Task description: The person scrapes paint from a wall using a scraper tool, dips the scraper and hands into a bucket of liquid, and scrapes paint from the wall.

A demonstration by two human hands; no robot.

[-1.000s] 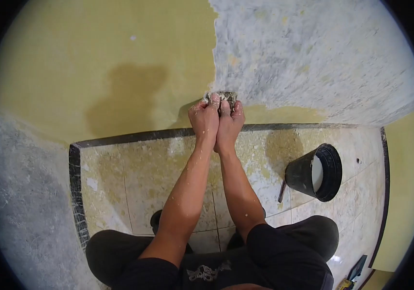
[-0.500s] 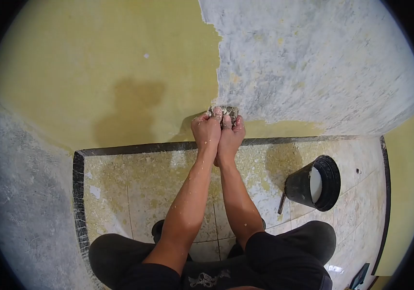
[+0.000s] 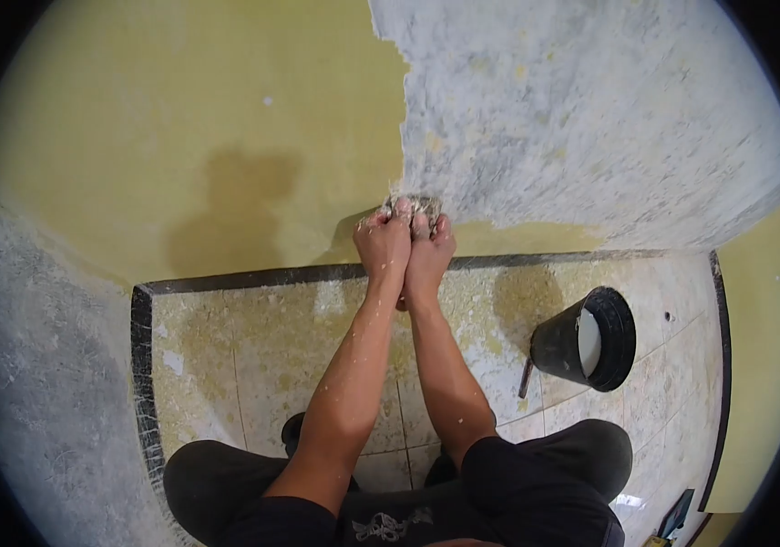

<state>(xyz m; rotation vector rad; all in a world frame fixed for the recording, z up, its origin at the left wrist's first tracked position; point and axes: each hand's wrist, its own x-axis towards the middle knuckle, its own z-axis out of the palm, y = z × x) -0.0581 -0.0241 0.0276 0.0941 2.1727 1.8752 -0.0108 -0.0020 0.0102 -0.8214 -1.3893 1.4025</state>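
From my remote view, the right-hand part of the wall (image 3: 554, 118) stood stripped to mottled grey-white, largely done in my judgement. Yellow paint (image 3: 180, 109) was left across the other side and in a low strip above the black border (image 3: 290, 275). I found the left hand (image 3: 383, 244) and right hand (image 3: 428, 255) closed side by side, fingers curled, gripping what appeared to be a flake-caked scraper (image 3: 425, 204) at the lower end of the ragged paint edge.
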